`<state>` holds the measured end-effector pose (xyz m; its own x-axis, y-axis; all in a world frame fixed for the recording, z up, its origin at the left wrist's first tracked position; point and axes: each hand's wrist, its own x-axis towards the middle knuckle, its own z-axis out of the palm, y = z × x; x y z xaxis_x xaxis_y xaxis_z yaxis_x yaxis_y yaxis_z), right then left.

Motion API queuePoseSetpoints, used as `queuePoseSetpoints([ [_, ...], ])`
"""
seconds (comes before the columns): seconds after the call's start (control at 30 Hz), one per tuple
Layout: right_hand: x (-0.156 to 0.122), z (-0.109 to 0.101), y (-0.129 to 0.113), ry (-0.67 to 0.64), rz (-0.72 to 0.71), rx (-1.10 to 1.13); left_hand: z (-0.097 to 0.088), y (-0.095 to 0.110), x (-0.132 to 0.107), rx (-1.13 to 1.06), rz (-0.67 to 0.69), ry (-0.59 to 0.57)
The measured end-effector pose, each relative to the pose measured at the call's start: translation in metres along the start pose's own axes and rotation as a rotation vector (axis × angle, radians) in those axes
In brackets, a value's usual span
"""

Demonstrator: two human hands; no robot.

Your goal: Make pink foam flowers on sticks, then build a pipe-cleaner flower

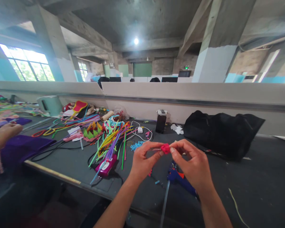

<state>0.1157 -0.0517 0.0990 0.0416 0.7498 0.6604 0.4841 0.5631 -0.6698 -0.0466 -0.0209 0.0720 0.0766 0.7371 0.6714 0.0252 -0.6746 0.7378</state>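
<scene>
1. The pink piece [165, 148] is held above the table [218, 183]; a light touch should spare its shape.
2. The left hand [144, 160] pinches one side, the right hand [193, 163] the other; matching pressure would help.
3. The blue glue gun [173, 176] lies below; I'd steer clear.

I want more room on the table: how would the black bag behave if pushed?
The bag would probably fold, since its top is creased and uneven. Lying long and low, it seems unlikely to roll. Its inside is hidden, so its weight is hard to judge.
</scene>
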Motion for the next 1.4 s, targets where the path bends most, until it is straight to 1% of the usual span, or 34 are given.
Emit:
queuePoseSetpoints([
  [0.1,-0.0013,-0.0029,0.0027,0.029,0.03,0.038,-0.0006,-0.0004,-0.0001,0.022,0.028,0.016],
  [0.2,-0.0025,-0.0044,0.0027,0.035,0.036,0.037,-0.0007,0.0,0.0,0.064,0.085,0.033],
  [0.4,-0.0025,-0.0011,-0.0041,0.031,-0.04,-0.01,-0.0011,-0.0001,0.0008,0.117,0.198,0.035],
  [0.63,-0.001,0.0001,-0.0047,0.046,-0.077,-0.051,-0.0017,-0.0002,0.0019,0.122,0.239,0.021],
  [0.83,-0.0007,0.0006,-0.0043,0.025,-0.053,-0.066,-0.0016,0.0011,0.0026,0.119,0.261,0.003],
  [0.97,-0.0011,0.0018,-0.0049,0.029,-0.054,-0.076,0.0004,0.0015,0.0026,0.074,0.214,0.005],
  [1.13,-0.0027,0.0016,-0.0061,0.021,-0.039,-0.05,0.0007,0.0005,0.0005,-0.023,0.106,0.012],
  [1.3,-0.0037,-0.0021,-0.0019,0.04,0.008,0.058,0.0012,-0.0032,-0.0023,-0.229,-0.102,0.1],
  [1.4,-0.0039,-0.0041,0.0021,0.035,0.039,0.098,0.003,-0.0044,-0.0022,-0.336,-0.16,0.146],
])
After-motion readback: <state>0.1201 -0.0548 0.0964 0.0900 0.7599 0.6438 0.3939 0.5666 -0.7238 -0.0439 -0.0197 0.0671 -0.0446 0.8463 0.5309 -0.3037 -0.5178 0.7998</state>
